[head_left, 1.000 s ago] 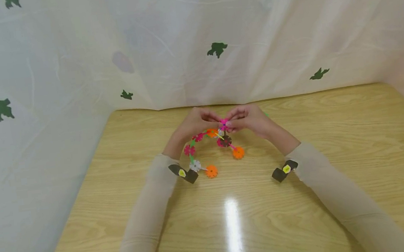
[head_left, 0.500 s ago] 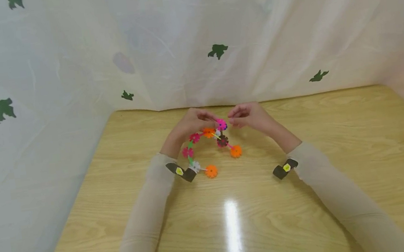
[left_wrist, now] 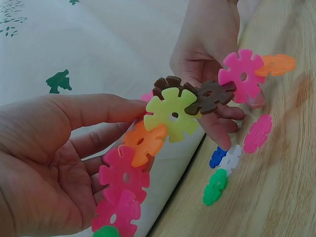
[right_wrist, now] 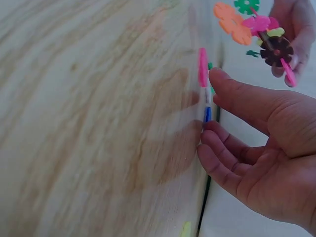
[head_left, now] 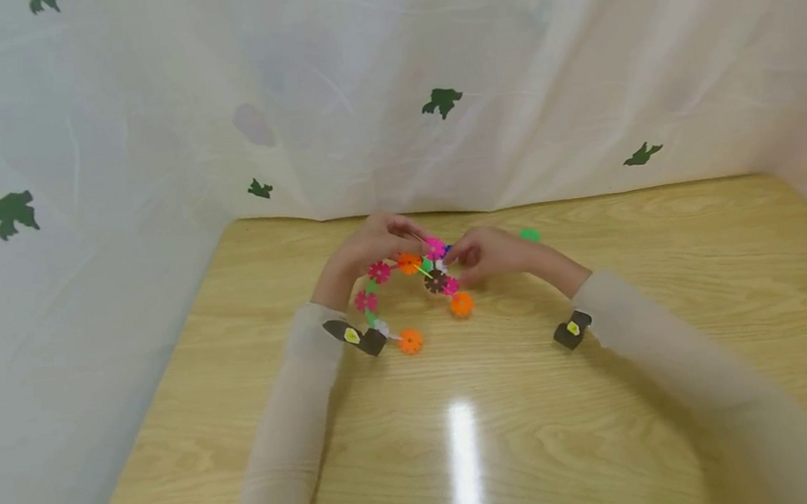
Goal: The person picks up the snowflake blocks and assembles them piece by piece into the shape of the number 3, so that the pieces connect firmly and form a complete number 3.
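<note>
My left hand (head_left: 372, 243) pinches a chain of plastic flower discs between thumb and fingers, close to a yellow disc (left_wrist: 172, 114) and a brown disc (left_wrist: 210, 97). Pink and orange discs continue the chain on both sides, and it curves above the table. Behind it, my right hand (head_left: 498, 253) is low over the table with thumb and fingers apart. In the right wrist view its fingertips are right beside a loose blue disc (right_wrist: 207, 114). Next to that lie a white disc (left_wrist: 230, 159), a green disc (left_wrist: 215, 186) and a pink disc (left_wrist: 257, 134).
Another green disc (head_left: 530, 234) lies on the wooden table (head_left: 617, 394) beyond my right forearm. A yellow piece (right_wrist: 185, 229) shows low in the right wrist view. A pale curtain (head_left: 326, 110) with green leaf shapes hangs along the table's back edge.
Both hands were at the pink disc on the chain; my right hand let go and moved down to the loose discs. My left hand shifted slightly left with the chain.
</note>
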`<action>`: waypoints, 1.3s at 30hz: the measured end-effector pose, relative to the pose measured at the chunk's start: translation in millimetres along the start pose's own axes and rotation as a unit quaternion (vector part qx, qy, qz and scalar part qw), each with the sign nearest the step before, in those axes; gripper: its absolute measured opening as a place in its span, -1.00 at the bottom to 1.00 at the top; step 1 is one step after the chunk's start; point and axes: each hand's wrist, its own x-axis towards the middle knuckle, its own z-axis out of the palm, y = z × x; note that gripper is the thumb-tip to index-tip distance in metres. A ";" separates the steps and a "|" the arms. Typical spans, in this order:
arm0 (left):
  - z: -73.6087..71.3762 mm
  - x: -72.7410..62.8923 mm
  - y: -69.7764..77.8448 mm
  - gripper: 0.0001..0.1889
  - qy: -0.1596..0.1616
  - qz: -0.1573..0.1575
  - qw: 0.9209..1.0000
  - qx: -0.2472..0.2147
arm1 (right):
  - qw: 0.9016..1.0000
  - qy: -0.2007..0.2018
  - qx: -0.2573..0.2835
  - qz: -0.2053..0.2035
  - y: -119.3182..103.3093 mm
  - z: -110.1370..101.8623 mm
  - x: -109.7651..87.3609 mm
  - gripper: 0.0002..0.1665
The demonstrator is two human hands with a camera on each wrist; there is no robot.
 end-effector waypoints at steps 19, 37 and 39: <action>-2.6 -2.9 -0.8 -0.77 0.011 -0.020 0.999 -0.034 | 0.999 0.014 -0.031 0.008 -4.1 13.4 7.5 -0.88; -2.8 -1.7 -1.2 -0.79 0.018 -0.017 0.999 -0.037 | 1.000 0.003 -0.012 0.002 -6.7 11.6 13.1 -0.81; -2.5 -1.1 -1.6 -0.80 0.018 -0.018 0.999 -0.038 | 1.000 0.004 -0.010 -0.005 -5.9 11.4 12.3 -0.82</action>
